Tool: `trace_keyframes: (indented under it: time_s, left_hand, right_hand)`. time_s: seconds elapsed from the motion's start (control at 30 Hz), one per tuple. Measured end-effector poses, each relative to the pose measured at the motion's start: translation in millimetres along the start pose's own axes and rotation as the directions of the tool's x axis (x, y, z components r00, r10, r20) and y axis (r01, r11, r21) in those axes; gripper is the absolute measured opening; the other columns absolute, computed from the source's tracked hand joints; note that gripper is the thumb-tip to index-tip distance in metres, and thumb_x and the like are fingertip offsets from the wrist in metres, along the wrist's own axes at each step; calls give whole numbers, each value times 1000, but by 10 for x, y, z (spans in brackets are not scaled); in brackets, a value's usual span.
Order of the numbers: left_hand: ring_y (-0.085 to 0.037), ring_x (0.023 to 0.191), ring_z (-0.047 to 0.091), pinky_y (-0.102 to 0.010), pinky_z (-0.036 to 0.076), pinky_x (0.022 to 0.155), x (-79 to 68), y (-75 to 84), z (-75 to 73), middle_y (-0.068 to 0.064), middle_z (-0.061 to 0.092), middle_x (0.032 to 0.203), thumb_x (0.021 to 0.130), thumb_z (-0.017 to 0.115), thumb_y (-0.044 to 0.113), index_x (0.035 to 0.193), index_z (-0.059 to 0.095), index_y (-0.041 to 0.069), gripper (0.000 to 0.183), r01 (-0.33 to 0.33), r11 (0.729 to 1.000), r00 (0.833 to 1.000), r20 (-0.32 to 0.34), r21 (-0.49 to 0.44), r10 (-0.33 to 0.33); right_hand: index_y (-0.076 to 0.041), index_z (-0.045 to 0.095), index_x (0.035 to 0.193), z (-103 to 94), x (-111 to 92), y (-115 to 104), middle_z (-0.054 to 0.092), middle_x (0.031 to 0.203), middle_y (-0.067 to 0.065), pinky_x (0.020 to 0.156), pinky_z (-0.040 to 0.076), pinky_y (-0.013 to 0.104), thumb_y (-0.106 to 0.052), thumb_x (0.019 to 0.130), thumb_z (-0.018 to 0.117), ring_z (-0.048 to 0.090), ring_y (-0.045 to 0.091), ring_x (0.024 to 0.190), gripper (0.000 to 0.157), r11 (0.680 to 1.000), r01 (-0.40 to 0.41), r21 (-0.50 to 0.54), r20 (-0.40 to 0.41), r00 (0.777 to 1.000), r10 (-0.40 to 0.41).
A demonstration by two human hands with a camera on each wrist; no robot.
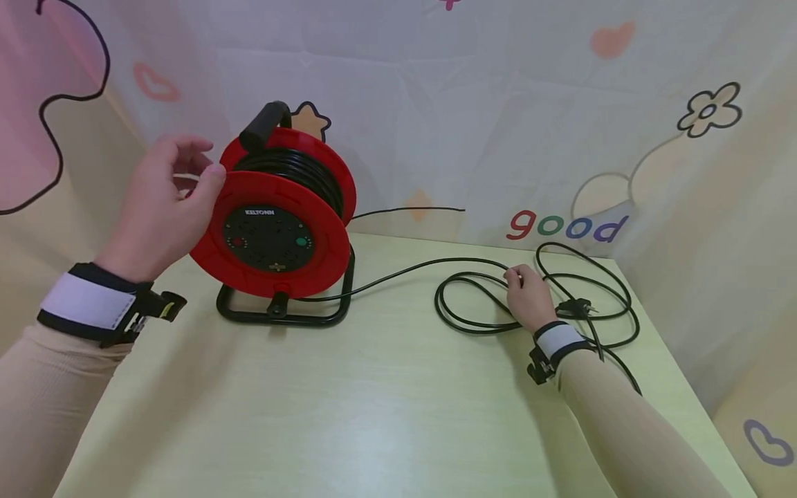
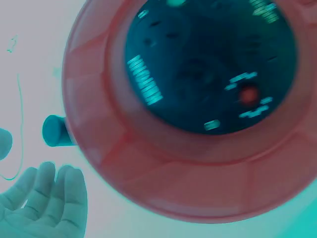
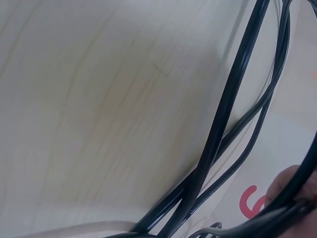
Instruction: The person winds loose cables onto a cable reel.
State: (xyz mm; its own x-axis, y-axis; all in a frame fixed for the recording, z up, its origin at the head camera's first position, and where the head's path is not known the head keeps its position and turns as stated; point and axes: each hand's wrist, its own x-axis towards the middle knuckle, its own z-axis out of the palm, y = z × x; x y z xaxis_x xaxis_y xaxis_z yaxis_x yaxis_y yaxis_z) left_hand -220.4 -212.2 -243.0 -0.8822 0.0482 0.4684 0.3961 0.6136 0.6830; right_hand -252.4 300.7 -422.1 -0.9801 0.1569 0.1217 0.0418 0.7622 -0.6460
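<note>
A red cable reel (image 1: 270, 235) stands on a black tube frame at the left of the table, black cable (image 1: 292, 169) wound between its flanges. Beside the reel's left rim is my left hand (image 1: 171, 200), its fingers loosely bent in the head view. In the left wrist view the fingers of that hand (image 2: 47, 203) reach out with nothing between them, apart from the red flange (image 2: 198, 183). My right hand (image 1: 529, 297) pinches the black cable where it runs from the reel into loose coils. In the right wrist view a fingertip (image 3: 285, 186) shows behind cable strands (image 3: 225, 109).
Loose cable loops (image 1: 473, 325) lie on the table (image 1: 349, 415) around my right hand. The plug (image 1: 575, 308) rests among them, just beyond the right wrist. A printed curtain (image 1: 398, 138) hangs behind the table. The reel's black carry handle (image 1: 264, 128) stands on top.
</note>
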Motion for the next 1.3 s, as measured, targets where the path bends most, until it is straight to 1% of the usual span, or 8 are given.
trace_keyframes:
  time_s: [0.13,0.33,0.57,0.73,0.87,1.0,1.17,1.3]
  left_hand:
    - [-21,92,50,-27,42,73,-227,-203,96,-6,57,106,98,52,31,128,51,8,38,3,1000,999,38,18,-3]
    - [-25,89,52,-35,46,69,-519,-530,375,-7,59,103,99,50,40,120,53,9,38,84,995,982,164,51,-92]
    - [-26,71,52,-34,43,58,-692,-816,738,-9,59,80,98,47,48,103,59,7,43,182,974,921,323,137,-218]
    - [-23,63,51,-33,39,56,-729,-876,931,-7,53,66,99,45,51,88,56,7,46,236,950,869,394,203,-300]
    - [-22,57,48,-32,37,53,-752,-891,1049,-7,50,59,100,48,40,79,54,7,40,236,950,855,420,205,-303]
    - [-22,55,46,-31,35,51,-784,-939,1155,-7,47,61,102,45,28,82,51,7,30,230,957,850,441,178,-286]
    - [-22,58,46,-32,34,54,-823,-990,1253,-8,49,67,105,30,33,87,49,5,39,278,945,812,484,170,-326]
    - [-23,59,48,-33,35,56,-851,-1026,1277,-9,53,68,105,27,37,86,49,4,44,335,931,789,497,146,-362]
  right_hand:
    - [-4,56,115,10,-1,18,53,88,13,64,39,38,-35,105,35,49,28,74,39,1000,8,-6,-9,1000,-9]
    - [-2,57,114,43,-11,21,54,86,13,63,38,37,-34,105,35,49,28,73,39,1000,16,-3,-22,1000,-16]
    - [-2,57,115,70,-22,17,55,88,13,65,39,37,-35,105,34,50,28,76,41,1000,12,0,-16,1000,-12]
    - [-1,56,116,51,-34,8,53,88,14,65,39,38,-34,105,34,49,28,76,41,1000,5,5,-11,1000,-5]
    - [-1,55,117,40,-34,17,52,88,14,65,39,38,-36,105,34,49,29,76,42,1000,-7,14,3,1000,6]
    - [-1,55,118,48,-36,30,51,88,14,66,39,38,-36,105,33,49,29,77,43,1000,-17,23,14,1000,16]
    - [-2,55,118,42,-46,45,51,89,13,65,38,38,-36,105,33,49,29,77,42,999,-27,22,11,1000,26]
    - [-2,56,116,33,-54,40,51,88,13,65,38,37,-35,105,34,48,28,76,42,1000,-13,18,-1,1000,13]
